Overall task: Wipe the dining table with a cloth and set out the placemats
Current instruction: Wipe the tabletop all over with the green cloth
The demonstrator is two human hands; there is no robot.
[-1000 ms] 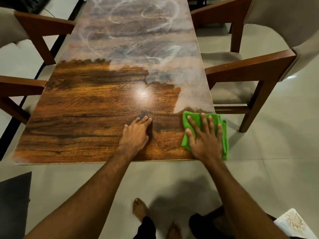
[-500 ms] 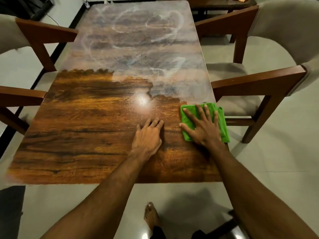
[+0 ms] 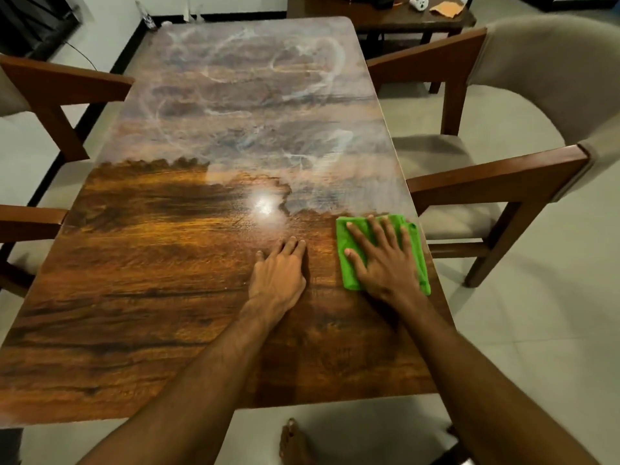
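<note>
The long wooden dining table [image 3: 151, 263] has a glossy dark near half and a far half covered in a whitish, streaky film. A folded green cloth [image 3: 349, 260] lies near the table's right edge, just at the border of the film. My right hand [image 3: 382, 260] presses flat on the cloth with fingers spread. To its left, my left hand [image 3: 278, 280] rests palm down on the bare wood, fingers together, holding nothing. No placemats are in view.
Wooden chairs with beige upholstery stand on both sides: two on the right [image 3: 503, 182] and two on the left [image 3: 50, 88]. A small dark side table [image 3: 375, 18] with a few small objects stands beyond the far right corner. My bare foot [image 3: 295, 441] is on the tiled floor.
My right hand has pushed the green cloth farther up the table along the right edge, and my left hand has shifted forward too. The camera has moved closer, showing more of the table's far end.
</note>
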